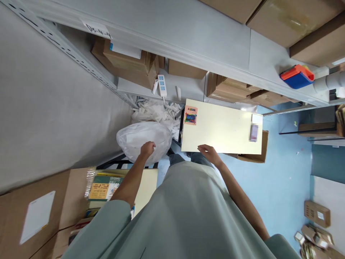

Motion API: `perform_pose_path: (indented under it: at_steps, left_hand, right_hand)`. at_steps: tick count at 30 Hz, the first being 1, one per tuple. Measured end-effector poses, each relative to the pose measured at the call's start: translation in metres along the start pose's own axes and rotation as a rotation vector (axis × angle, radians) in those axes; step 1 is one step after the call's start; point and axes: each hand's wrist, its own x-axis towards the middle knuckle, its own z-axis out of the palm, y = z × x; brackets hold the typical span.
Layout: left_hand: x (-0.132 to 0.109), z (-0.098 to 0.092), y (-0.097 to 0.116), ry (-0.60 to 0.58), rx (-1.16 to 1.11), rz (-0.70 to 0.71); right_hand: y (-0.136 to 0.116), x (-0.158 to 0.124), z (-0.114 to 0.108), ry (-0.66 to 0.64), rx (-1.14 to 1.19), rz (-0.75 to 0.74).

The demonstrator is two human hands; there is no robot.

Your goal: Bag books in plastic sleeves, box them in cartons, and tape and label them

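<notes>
My left hand is closed on the top of a white plastic bag that sits on the floor beside a grey shelf rack. My right hand rests with curled fingers on the near edge of a pale yellow board or table top, gripping that edge. A small colourful sticker is at the board's left corner. My grey-green shirt fills the lower middle of the view.
Cardboard boxes and a white power strip lie on the lower shelf. An open carton with books is at lower left. A brown box stands under the board. Small boxes litter the blue floor at right.
</notes>
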Motion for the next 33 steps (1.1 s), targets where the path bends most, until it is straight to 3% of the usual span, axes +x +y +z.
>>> perform_pose_path:
  at_steps: [8, 12, 17, 22, 25, 28, 30, 33]
  left_hand:
    - [0.011, 0.006, 0.031, -0.033, 0.002, 0.067]
    - [0.012, -0.001, 0.039, -0.013, -0.01, 0.031]
    - [0.001, -0.041, 0.027, 0.153, -0.053, -0.087]
    - [-0.035, -0.102, 0.026, 0.472, -0.291, -0.178]
    - [-0.072, -0.137, 0.048, 0.713, -0.47, -0.073]
    - [-0.113, -0.164, 0.084, 0.946, -0.513, 0.172]
    - [-0.136, -0.178, 0.11, 1.046, -0.449, 0.354]
    - [-0.159, -0.188, 0.145, 1.1, -0.301, 0.591]
  right_hand:
    - [0.009, -0.005, 0.004, 0.008, 0.009, 0.028]
    - [0.013, -0.011, 0.0, 0.039, 0.009, 0.019]
    - [0.007, -0.011, -0.005, 0.036, 0.023, 0.003]
    - [-0.018, 0.007, 0.01, -0.082, 0.042, -0.093]
    - [-0.046, 0.024, 0.032, -0.171, 0.093, -0.18]
    - [-0.083, 0.037, 0.05, -0.235, 0.244, -0.194]
    - [-0.109, 0.042, 0.053, -0.258, 0.362, -0.156]
    - [-0.139, 0.045, 0.041, -0.252, 0.453, -0.111]
